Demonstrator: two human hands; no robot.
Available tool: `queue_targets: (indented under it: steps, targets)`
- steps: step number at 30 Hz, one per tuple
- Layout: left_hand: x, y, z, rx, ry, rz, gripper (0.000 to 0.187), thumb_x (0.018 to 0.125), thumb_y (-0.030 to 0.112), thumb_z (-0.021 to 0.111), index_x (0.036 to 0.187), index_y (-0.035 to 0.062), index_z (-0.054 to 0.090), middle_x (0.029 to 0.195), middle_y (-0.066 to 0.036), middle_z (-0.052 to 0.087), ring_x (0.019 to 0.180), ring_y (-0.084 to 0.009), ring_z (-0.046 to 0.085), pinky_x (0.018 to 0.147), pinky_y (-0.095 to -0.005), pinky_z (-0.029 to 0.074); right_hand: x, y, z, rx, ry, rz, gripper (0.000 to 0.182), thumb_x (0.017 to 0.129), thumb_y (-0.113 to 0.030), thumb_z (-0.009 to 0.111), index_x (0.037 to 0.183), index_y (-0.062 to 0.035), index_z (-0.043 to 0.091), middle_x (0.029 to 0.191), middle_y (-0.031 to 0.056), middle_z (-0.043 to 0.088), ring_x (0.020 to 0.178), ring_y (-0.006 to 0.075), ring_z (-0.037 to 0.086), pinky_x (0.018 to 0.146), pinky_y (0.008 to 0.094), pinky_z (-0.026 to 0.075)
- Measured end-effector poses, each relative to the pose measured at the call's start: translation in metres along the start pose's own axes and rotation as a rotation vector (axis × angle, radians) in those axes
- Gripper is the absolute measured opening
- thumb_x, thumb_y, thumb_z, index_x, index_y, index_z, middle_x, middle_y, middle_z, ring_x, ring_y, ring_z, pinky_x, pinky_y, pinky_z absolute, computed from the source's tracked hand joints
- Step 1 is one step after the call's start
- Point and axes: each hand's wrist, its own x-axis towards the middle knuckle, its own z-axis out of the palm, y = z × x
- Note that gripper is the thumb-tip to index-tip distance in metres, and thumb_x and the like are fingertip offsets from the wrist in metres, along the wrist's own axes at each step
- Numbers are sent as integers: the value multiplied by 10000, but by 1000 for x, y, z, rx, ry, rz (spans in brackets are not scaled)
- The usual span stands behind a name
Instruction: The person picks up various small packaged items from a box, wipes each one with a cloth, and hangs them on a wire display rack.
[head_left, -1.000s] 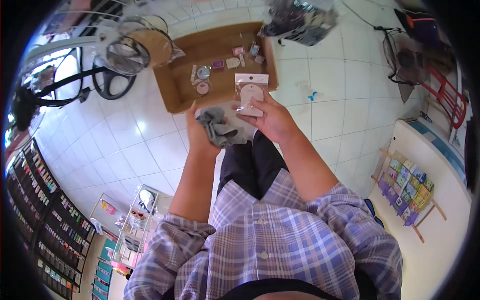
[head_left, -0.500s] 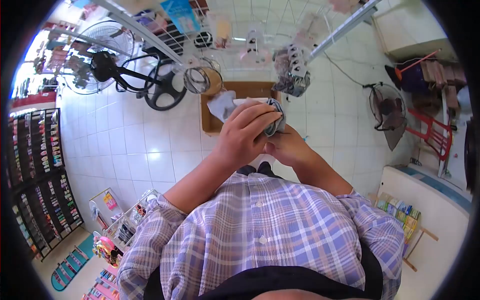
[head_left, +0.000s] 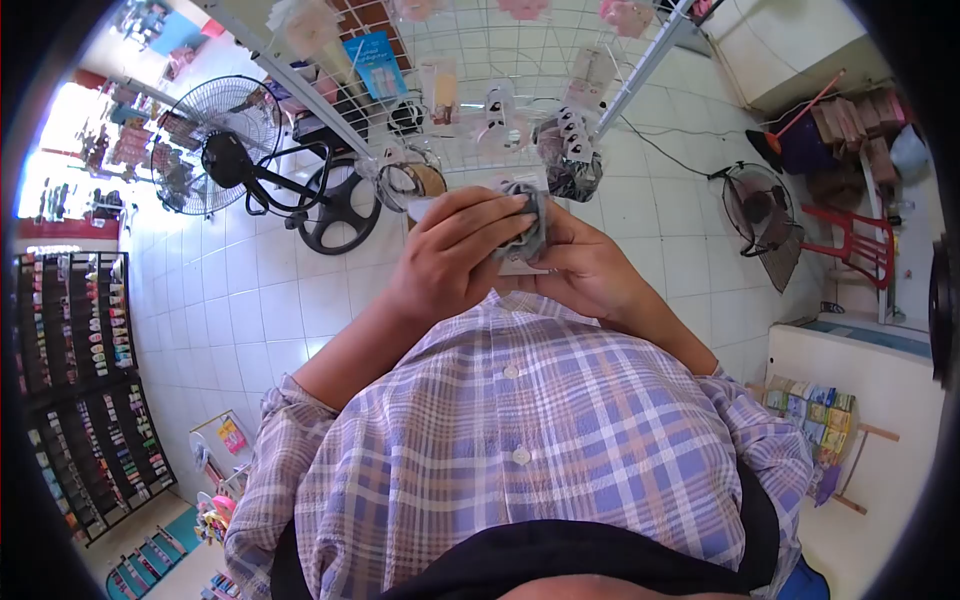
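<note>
Head view: left hand [head_left: 455,265] presses one grey cloth [head_left: 527,225] against apparently one packet [head_left: 522,266] gripped by right hand [head_left: 590,270].

Both hands are raised before the chest with elbows bent, the left hand [head_left: 455,262] curled closed over the right hand [head_left: 580,268].
</note>
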Motion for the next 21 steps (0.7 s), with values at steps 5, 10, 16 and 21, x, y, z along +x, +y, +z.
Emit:
queue_targets:
  steps: [5, 10, 16, 21]
  targets:
    - [0, -4, -5, 29, -26, -82, 363, 654, -41, 584, 989, 32, 703, 1040, -96, 677, 971, -280, 617, 844, -365, 504, 4, -25, -11, 94, -36, -28, 435, 987, -118, 404, 1409, -47, 326, 1305, 110, 485, 1211, 242, 484, 979, 463, 445]
    - [22, -20, 1, 67, 138, -289, 389, 640, -39, 622, 1019, 22, 685, 1049, -136, 673, 951, -321, 624, 871, -395, 488, 23, -56, -30, -73, 64, -83, 456, 1021, -315, 348, 1390, -47, 351, 1328, 85, 479, 1191, 222, 497, 973, 421, 433]
    - [71, 2, 64, 130, 4, -240, 530, 690, 23, 650, 1215, 17, 578, 1254, -121, 579, 1111, -302, 509, 968, -384, 411, 32, -87, -29, 148, 0, -20, 555, 1014, -444, 235, 1376, -41, 359, 1328, 105, 477, 1219, 253, 476, 1032, 432, 396]
    - [78, 10, 72, 153, -82, -183, 526, 680, 10, 640, 1204, 36, 593, 1264, -91, 577, 1059, -280, 519, 947, -353, 416, 32, -109, -38, 83, 63, -155, 598, 1012, -443, 126, 1420, -28, 266, 1421, 145, 395, 1273, 336, 426, 1090, 449, 338]
